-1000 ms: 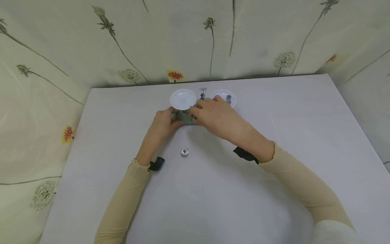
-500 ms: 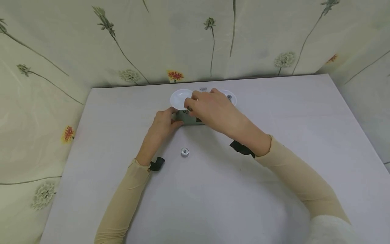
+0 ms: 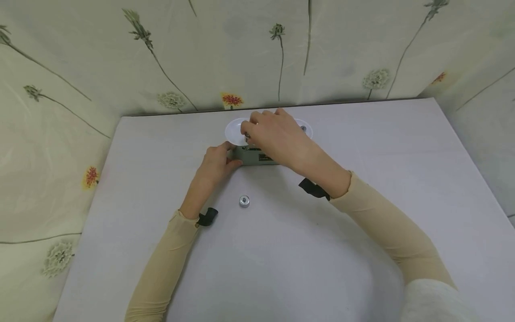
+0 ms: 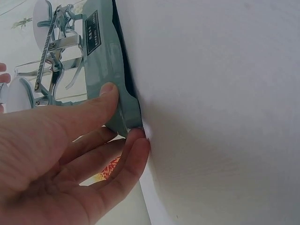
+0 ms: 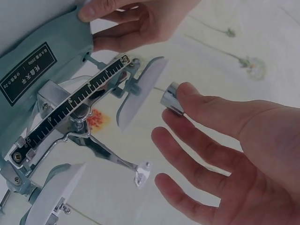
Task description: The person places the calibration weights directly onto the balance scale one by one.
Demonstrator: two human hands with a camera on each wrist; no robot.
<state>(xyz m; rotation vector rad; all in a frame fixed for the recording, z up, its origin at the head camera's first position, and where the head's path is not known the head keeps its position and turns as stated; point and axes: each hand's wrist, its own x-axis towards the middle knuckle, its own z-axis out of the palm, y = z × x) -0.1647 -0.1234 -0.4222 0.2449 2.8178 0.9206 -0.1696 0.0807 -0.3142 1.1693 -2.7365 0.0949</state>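
A green two-pan balance scale (image 3: 251, 157) stands near the table's back edge. My left hand (image 3: 215, 164) grips the left end of its base, thumb on the front face and fingers round the end, as the left wrist view shows. Over the white left pan (image 3: 233, 132) is my right hand (image 3: 277, 134). It pinches a small shiny metal weight (image 5: 171, 99) between thumb and index finger, apart from the pan in the right wrist view. Metal weights (image 5: 63, 208) rest on the right pan (image 5: 56, 190). The scale's graduated beam (image 5: 75, 105) runs across the front.
A knobbed metal weight (image 3: 244, 201) stands on the white table (image 3: 257, 268), in front of the scale. Behind the table hangs a flower-patterned cloth (image 3: 322, 53). Black straps (image 3: 207, 217) are on both wrists.
My right hand has moved up and left from the front of the scale to above the left pan, carrying the weight. The left hand has stayed on the base.
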